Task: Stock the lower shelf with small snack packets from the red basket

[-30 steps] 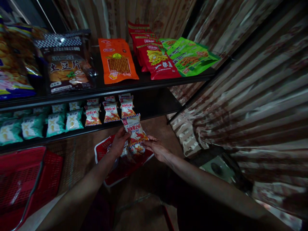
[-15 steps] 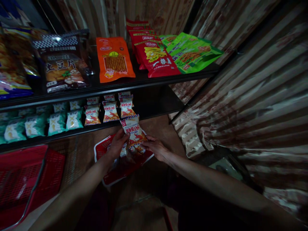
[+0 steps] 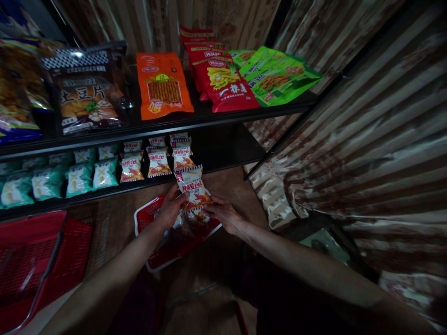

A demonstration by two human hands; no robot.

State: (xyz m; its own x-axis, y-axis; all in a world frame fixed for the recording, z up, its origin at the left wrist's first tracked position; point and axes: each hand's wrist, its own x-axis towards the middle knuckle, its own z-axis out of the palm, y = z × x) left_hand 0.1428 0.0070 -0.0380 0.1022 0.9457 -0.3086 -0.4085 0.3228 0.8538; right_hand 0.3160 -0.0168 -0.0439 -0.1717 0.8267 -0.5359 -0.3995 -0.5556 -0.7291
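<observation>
A small white and orange snack bag is held upright between my two hands, over a red basket with a white rim. My left hand grips its left side, the thumb on the front. At its lower right corner my right hand has its fingers closed on the edge. More small snack bags lie in the basket below, partly hidden by my hands. Just beyond, matching snack bags stand in short rows on the lower shelf.
Green-and-white snack bags line the lower shelf's left part. Above, the upper shelf carries an orange bag, red bags, green bags and brown bags. A second red basket stands at left; a pleated curtain hangs at right.
Both hands still hold the snack bag in nearly the same place above the basket. The view has shifted slightly, so the shelves and the left basket appear a little further left.
</observation>
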